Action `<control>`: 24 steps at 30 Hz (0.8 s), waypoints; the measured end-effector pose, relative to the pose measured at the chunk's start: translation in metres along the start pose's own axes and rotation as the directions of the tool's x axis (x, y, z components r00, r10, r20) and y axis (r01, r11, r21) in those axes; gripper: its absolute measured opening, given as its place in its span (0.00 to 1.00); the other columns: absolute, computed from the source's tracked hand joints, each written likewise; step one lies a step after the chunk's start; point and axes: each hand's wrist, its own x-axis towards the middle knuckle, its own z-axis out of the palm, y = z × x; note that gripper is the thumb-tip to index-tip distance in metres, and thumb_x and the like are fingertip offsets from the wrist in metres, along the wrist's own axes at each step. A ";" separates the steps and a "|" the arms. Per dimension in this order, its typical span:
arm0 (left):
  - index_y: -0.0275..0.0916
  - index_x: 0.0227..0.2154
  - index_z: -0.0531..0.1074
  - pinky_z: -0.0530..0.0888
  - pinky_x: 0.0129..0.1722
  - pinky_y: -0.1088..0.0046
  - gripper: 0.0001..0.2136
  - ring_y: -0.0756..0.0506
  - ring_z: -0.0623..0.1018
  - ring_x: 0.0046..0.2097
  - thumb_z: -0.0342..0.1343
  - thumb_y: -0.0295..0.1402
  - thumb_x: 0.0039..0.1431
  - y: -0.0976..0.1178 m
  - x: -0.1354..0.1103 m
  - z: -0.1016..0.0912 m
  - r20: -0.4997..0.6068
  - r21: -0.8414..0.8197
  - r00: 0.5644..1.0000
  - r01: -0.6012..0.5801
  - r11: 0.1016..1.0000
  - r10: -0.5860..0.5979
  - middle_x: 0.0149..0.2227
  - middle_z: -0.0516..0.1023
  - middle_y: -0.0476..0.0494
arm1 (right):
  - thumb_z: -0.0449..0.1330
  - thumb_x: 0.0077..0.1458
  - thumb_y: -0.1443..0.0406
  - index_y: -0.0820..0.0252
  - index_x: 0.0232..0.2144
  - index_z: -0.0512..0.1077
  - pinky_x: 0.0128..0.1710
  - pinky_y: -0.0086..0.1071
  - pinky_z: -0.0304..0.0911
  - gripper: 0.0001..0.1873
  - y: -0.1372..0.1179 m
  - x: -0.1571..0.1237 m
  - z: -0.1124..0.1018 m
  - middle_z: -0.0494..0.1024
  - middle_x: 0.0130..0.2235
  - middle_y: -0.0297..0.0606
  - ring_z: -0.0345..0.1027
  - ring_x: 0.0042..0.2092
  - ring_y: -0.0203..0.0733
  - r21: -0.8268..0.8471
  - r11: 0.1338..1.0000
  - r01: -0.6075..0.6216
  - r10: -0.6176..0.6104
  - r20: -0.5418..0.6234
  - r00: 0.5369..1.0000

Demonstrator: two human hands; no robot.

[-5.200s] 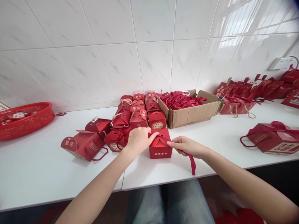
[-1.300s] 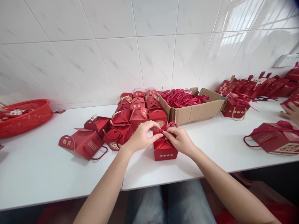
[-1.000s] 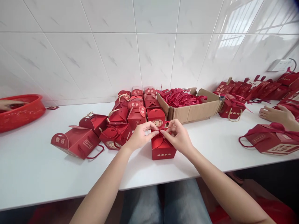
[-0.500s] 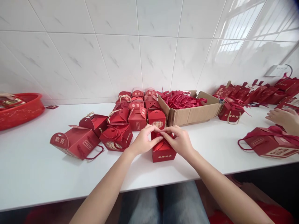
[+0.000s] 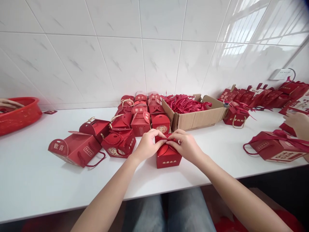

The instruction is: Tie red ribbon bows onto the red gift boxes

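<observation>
A small red gift box (image 5: 169,160) with gold characters on its front stands upright near the table's front edge. On its left, my left hand (image 5: 151,142) pinches the folded top flaps between thumb and fingers. From the other side, my right hand (image 5: 184,143) does the same, its thumb and fingertips meeting my left ones at the top centre. My fingers partly cover the closure, so I cannot make out how the flaps lock there.
Several red boxes (image 5: 140,120) stand grouped behind and left; one with a cord handle (image 5: 77,149) lies tilted. A cardboard carton (image 5: 200,119) holds red ribbons. At right, another person's hand (image 5: 298,124) is near a ribboned box (image 5: 267,145). A red basket (image 5: 21,116) sits far left.
My hands stay at the top of the box, with the fingers shifted slightly. The other person's hand at the right has moved, and a red piece now shows below it. The view has shifted slightly.
</observation>
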 end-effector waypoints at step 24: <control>0.40 0.32 0.70 0.71 0.42 0.68 0.05 0.46 0.74 0.39 0.59 0.33 0.56 0.012 -0.010 -0.004 0.019 0.205 0.983 -0.182 0.962 0.182 0.34 0.75 0.47 | 0.61 0.51 0.50 0.58 0.28 0.78 0.58 0.42 0.53 0.18 -0.002 -0.004 0.012 0.67 0.55 0.46 0.54 0.62 0.50 0.621 0.675 -0.399 0.371 0.182 0.911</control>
